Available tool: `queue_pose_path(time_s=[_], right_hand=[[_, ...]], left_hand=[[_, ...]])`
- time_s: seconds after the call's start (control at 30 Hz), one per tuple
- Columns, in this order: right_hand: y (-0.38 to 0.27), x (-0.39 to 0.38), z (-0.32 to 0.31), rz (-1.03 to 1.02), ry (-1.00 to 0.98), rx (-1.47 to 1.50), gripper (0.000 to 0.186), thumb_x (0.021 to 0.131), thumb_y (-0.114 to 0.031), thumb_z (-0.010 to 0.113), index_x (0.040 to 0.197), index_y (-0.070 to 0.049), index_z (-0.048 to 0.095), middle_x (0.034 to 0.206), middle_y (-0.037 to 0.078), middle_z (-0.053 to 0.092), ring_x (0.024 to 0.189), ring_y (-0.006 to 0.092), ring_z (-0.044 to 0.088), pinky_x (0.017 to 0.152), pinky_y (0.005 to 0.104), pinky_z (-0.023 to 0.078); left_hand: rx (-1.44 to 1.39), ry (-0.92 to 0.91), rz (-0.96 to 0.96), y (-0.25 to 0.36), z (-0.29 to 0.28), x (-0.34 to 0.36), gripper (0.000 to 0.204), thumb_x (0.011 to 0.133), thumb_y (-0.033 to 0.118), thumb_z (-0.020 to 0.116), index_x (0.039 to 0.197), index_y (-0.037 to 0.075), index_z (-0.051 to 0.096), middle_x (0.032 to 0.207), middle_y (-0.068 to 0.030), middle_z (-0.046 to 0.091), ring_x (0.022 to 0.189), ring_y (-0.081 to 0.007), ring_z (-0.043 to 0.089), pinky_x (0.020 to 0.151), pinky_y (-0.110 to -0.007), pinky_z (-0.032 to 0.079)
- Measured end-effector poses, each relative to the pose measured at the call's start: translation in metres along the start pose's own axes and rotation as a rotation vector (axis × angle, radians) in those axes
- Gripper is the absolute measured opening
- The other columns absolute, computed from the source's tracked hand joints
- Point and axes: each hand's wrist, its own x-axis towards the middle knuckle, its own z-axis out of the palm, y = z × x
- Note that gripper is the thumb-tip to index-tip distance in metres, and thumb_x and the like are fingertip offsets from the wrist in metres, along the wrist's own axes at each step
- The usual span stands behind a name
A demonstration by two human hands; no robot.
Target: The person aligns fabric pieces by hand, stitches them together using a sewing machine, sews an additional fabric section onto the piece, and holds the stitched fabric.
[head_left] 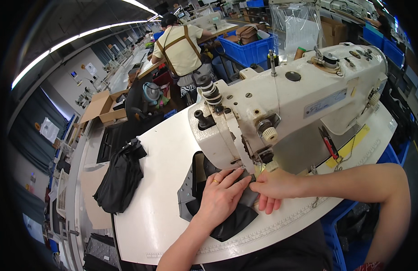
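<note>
A black fabric piece [236, 222] with a grey, dotted panel along its left side lies under the needle end of a white sewing machine [285, 97]. My left hand [220, 196] rests on the fabric with its fingers stretched toward the presser foot. Close beside the foot, my right hand [274, 186] pinches the fabric's right edge between thumb and forefinger, the other fingers loosely curled. The fingertips of both hands almost meet there. The machine head and my fingers hide the needle point and part of the seam.
A folded black bundle [122, 177] lies at the tabletop's left. Red-handled thread snips [329, 145] rest on the machine bed beneath the arm. A measuring scale runs along the white table's [159, 226] front edge. Beyond, a person [179, 49] works near a blue crate [249, 49].
</note>
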Motion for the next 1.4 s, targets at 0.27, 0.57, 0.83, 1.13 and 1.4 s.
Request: queue_pose_path(time_s=[0.27, 0.57, 0.83, 1.13, 1.4], right_hand=[[0.032, -0.036, 0.003, -0.238, 0.315, -0.224, 0.033, 0.102, -0.032, 0.053, 0.096, -0.003, 0.068, 0.075, 0.011, 0.071, 0.058, 0.0186, 0.070, 0.052, 0.0294, 0.055], [0.056, 0.008, -0.010, -0.930, 0.757, -1.044, 0.029, 0.082, -0.013, 0.067, 0.110, -0.018, 0.074, 0.088, 0.003, 0.058, 0.077, 0.0182, 0.064, 0.050, 0.0330, 0.050], [0.055, 0.007, -0.009, -0.983, 0.750, -1.131, 0.032, 0.081, -0.018, 0.071, 0.113, -0.021, 0.074, 0.091, 0.005, 0.056, 0.076, 0.0209, 0.064, 0.051, 0.0315, 0.053], [0.051, 0.016, -0.017, -0.898, 0.739, -1.007, 0.011, 0.083, -0.017, 0.070, 0.094, -0.015, 0.071, 0.092, 0.005, 0.058, 0.075, 0.0225, 0.064, 0.054, 0.0339, 0.055], [0.056, 0.012, -0.026, -1.120, 0.704, -1.004, 0.017, 0.077, -0.012, 0.069, 0.093, -0.014, 0.071, 0.096, -0.001, 0.061, 0.087, 0.0200, 0.061, 0.067, 0.0357, 0.056]], left_hand=[[-0.038, 0.042, -0.055, -0.002, 0.001, -0.005, 0.027, 0.086, 0.013, 0.072, 0.113, 0.015, 0.074, 0.119, -0.0035, 0.070, 0.104, -0.0255, 0.061, 0.093, -0.038, 0.045], [-0.115, -0.004, -0.037, -0.004, -0.003, -0.003, 0.021, 0.086, 0.015, 0.074, 0.107, 0.014, 0.074, 0.119, -0.0064, 0.069, 0.110, -0.0263, 0.061, 0.095, -0.039, 0.046], [-0.161, -0.007, -0.072, -0.005, -0.002, -0.006, 0.019, 0.086, 0.014, 0.073, 0.104, 0.014, 0.077, 0.121, -0.0080, 0.070, 0.109, -0.0268, 0.063, 0.092, -0.038, 0.048], [-0.133, 0.008, -0.034, -0.014, 0.000, 0.002, 0.022, 0.085, 0.010, 0.073, 0.107, 0.013, 0.076, 0.116, -0.0076, 0.068, 0.105, -0.0267, 0.062, 0.088, -0.038, 0.048], [-0.098, 0.002, 0.030, -0.011, 0.004, -0.001, 0.030, 0.079, 0.001, 0.072, 0.107, 0.011, 0.075, 0.105, -0.0079, 0.064, 0.090, -0.0282, 0.062, 0.081, -0.036, 0.051]])
